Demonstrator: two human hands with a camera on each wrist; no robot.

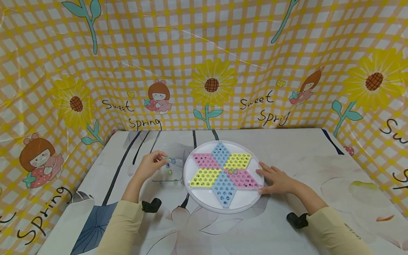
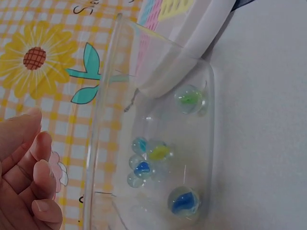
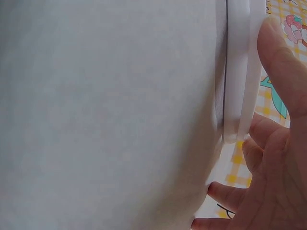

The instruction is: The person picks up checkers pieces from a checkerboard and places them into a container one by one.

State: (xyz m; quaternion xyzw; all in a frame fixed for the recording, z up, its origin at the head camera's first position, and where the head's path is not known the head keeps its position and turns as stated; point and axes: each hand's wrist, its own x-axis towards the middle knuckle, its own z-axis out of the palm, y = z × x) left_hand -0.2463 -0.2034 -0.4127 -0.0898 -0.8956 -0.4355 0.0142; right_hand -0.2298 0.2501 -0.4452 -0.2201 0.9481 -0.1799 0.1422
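My left hand hovers at the left side of a clear plastic box, fingers loosely bent. In the left wrist view no marble shows between its thumb and fingers. Several glass marbles lie in the box, among them a blue-swirled marble and a green-swirled marble. To the right of the box sits a round white Chinese checkers board with a coloured star. Two marbles rest near the star's centre. My right hand touches the board's right rim, fingers spread.
A cloth with a pale floral print covers the table. Behind and at both sides hangs a yellow checked curtain. Dark devices sit at both wrists. A corner of the tablecloth is folded at the left edge.
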